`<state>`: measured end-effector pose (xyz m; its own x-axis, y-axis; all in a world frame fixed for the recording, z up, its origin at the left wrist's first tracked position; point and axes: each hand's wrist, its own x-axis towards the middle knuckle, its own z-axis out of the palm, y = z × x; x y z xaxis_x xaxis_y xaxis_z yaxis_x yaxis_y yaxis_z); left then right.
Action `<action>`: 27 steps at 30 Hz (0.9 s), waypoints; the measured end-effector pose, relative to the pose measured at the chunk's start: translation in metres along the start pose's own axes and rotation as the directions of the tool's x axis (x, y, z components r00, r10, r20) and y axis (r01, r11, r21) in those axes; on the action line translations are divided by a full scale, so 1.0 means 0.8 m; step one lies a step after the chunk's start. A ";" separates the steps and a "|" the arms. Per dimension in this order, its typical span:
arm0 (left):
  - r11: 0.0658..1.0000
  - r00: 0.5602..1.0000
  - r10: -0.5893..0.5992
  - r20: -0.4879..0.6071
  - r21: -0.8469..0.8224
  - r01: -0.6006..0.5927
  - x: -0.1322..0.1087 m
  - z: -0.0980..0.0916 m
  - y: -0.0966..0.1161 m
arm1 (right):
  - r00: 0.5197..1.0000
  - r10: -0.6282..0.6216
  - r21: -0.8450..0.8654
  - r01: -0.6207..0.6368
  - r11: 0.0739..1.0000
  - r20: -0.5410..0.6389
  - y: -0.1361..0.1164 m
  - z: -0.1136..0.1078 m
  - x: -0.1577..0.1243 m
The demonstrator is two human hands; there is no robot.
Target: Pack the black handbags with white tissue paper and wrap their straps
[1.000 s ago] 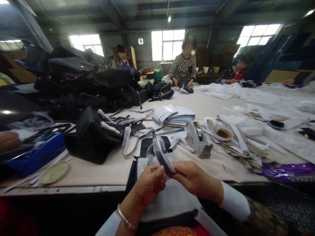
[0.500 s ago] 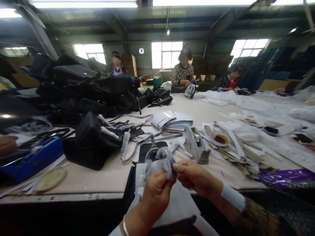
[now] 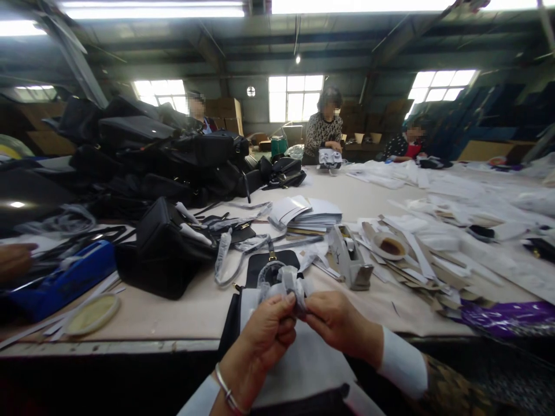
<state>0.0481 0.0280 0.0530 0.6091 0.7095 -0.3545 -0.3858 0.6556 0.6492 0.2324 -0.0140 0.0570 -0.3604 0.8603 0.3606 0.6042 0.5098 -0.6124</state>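
Observation:
My left hand (image 3: pixel 271 326), with a bracelet at the wrist, is closed on a bundled strap wrapped in clear plastic (image 3: pixel 289 281). My right hand (image 3: pixel 336 318) pinches the same bundle from the other side, and the two hands almost meet. Beneath them lies a black bag (image 3: pixel 256 263) with its flap folded away from me and a gold-coloured clasp on it. White paper (image 3: pixel 310 358) covers the bag's near part. Part of the bundle is hidden by my fingers.
A tape dispenser (image 3: pixel 349 259) and a stack of white sheets (image 3: pixel 314 215) stand beyond the bag. To the left are another black bag (image 3: pixel 162 254), a blue dispenser (image 3: pixel 76 277) and a heap of black bags (image 3: pixel 160 150). Cardboard scraps (image 3: pixel 427 277) lie right. Co-workers stand across the table.
My left hand has turned, its thumb now on top of the bundle. My right hand has closed in lower on it. The bundle looks more tightly gathered. Across the table, a co-worker's wrapped item has been lowered.

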 end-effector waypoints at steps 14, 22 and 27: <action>0.300 0.806 0.536 0.252 0.836 -0.460 -0.007 -0.003 -0.024 | 0.709 0.536 0.803 -0.589 0.093 0.458 0.002 -0.001 0.023; 0.981 0.993 -0.075 -0.090 0.171 0.090 0.010 -0.001 0.007 | 0.955 0.263 0.389 -0.297 0.872 0.141 0.019 0.013 0.012; 0.994 0.981 -0.013 -0.192 0.104 0.034 0.025 -0.001 -0.008 | 0.995 0.092 -0.191 -0.083 0.978 0.040 0.027 0.025 0.001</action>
<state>0.0622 0.0383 0.0414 0.4696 0.7373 -0.4856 -0.2909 0.6485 0.7034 0.2307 -0.0021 0.0297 -0.3313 0.9029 0.2738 0.7565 0.4276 -0.4949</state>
